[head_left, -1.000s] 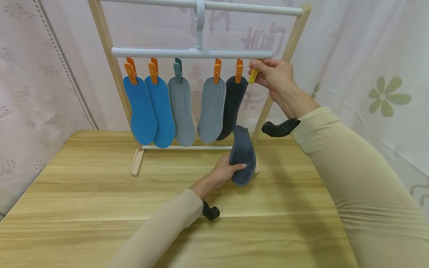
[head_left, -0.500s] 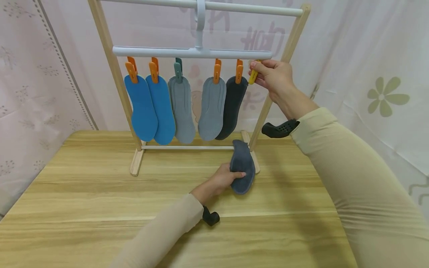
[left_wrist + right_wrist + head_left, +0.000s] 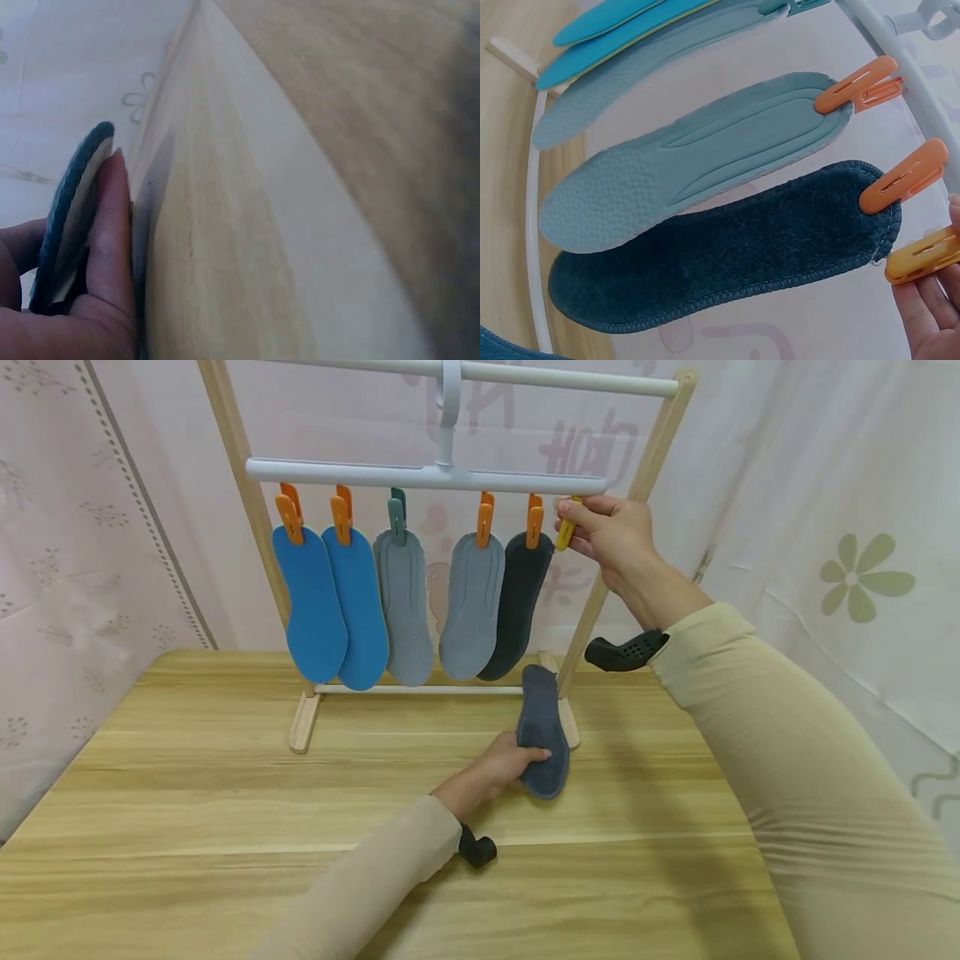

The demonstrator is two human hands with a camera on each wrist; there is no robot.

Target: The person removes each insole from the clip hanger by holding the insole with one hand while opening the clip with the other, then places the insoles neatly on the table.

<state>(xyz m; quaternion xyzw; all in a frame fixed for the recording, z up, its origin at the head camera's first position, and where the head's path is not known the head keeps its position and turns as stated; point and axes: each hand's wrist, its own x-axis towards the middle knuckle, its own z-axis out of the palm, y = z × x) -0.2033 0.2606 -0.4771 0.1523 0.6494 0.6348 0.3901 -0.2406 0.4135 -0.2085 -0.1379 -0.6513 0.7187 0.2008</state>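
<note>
My left hand (image 3: 501, 764) grips a dark grey insole (image 3: 542, 727) by its lower part, thumb on its face, low in front of the rack's right foot. Edge-on in the left wrist view, this insole (image 3: 64, 217) shows a stitched rim and a pale underside. Up at the right end of the white hanger (image 3: 345, 473), my right hand (image 3: 622, 539) pinches a yellow clip (image 3: 566, 533). Nothing hangs from that clip (image 3: 922, 259) in the right wrist view. Just left of it, a black fuzzy insole (image 3: 520, 602) hangs from an orange clip (image 3: 534, 527).
Two blue insoles (image 3: 311, 610) and two grey insoles (image 3: 472, 610) also hang from orange and green clips. The hanger hooks over the top bar of a wooden rack (image 3: 660, 439) on the wood-grain table (image 3: 225, 827). A patterned curtain (image 3: 847, 510) stands behind.
My left hand has lowered the dark grey insole a little and turned it more face-on. The right hand stays on the yellow clip. The hanger and hanging insoles sway slightly.
</note>
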